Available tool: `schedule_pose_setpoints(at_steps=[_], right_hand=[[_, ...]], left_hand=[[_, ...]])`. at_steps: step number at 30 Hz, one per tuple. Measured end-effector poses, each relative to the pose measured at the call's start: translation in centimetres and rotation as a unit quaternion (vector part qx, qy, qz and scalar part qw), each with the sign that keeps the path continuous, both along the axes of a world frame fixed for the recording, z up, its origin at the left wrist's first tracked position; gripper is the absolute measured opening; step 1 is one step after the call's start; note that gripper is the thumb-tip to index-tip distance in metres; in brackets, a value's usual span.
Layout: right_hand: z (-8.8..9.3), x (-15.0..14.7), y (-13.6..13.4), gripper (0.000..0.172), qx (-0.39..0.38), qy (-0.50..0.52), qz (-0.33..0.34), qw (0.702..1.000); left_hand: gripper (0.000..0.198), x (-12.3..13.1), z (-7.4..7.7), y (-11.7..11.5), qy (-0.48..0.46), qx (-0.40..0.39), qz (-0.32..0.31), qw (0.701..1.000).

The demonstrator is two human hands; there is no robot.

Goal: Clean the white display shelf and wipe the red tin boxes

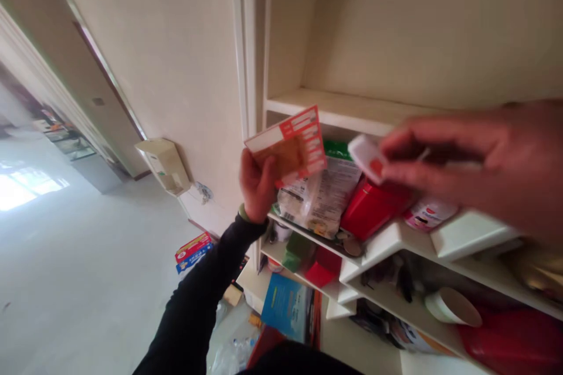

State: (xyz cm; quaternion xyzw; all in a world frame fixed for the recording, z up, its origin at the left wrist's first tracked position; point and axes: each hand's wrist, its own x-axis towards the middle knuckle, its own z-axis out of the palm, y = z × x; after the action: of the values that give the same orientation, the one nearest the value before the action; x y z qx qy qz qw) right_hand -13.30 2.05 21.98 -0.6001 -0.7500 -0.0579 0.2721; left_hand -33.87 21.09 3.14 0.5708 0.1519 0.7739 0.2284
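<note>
Though blurred, your right hand (475,158) pinches a white-and-red block (364,155); your left hand (256,184) pinches a rectangular red-and-white card (290,149) by one corner.

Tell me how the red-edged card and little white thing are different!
The card looks wide and flat; the white thing looks smaller and chunkier. The card has a brownish middle; the white thing looks plainer. The left hand holds the card, the right hand the white thing. Both show white.
</note>
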Motion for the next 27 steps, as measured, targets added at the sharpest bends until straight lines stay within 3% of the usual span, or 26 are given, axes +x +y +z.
schedule_pose_setpoints(at_steps=[2, 5, 8, 11, 17, 22, 24, 27], right_hand=[[-4.5, -0.1, -1.6, 0.027, -0.055, 0.039, 0.041, 0.997], [-9.7, -0.7, -1.2, 0.015, -0.085, 0.034, 0.045, 0.995], [-12.4, -1.0, 0.8, 0.011, -0.113, 0.041, 0.002, 0.993], [-13.7, -1.0, 2.3, 0.006, -0.149, 0.089, -0.014, 0.985], [-14.7, -1.4, 2.6, 0.020, -0.157, 0.105, 0.011, 0.982], [-13.0, -1.5, 2.2, 0.018, -0.144, -0.087, -0.029, 0.985], [-11.3, -1.2, 1.0, 0.018, -0.125, -0.176, -0.041, 0.976], [-7.5, 0.4, -2.2, 0.028, -0.014, -0.243, -0.019, 0.970]], left_hand=[[0.042, 1.0, -2.3, -3.7, -0.046, -0.116, -0.051, 0.991], [0.050, 3.0, -4.9, -8.6, -0.091, -0.246, -0.162, 0.951], [0.056, 5.0, -6.0, -12.0, -0.155, -0.322, -0.241, 0.902], [0.059, 6.2, -6.2, -13.5, -0.209, -0.358, -0.282, 0.865], [0.059, 6.8, -5.8, -13.7, -0.228, -0.361, -0.321, 0.845], [0.052, 7.6, -5.2, -13.2, -0.192, -0.370, -0.363, 0.833], [0.049, 7.4, -4.9, -12.6, -0.156, -0.347, -0.358, 0.853], [0.030, 5.3, -3.9, -10.5, -0.051, -0.210, -0.256, 0.942]])
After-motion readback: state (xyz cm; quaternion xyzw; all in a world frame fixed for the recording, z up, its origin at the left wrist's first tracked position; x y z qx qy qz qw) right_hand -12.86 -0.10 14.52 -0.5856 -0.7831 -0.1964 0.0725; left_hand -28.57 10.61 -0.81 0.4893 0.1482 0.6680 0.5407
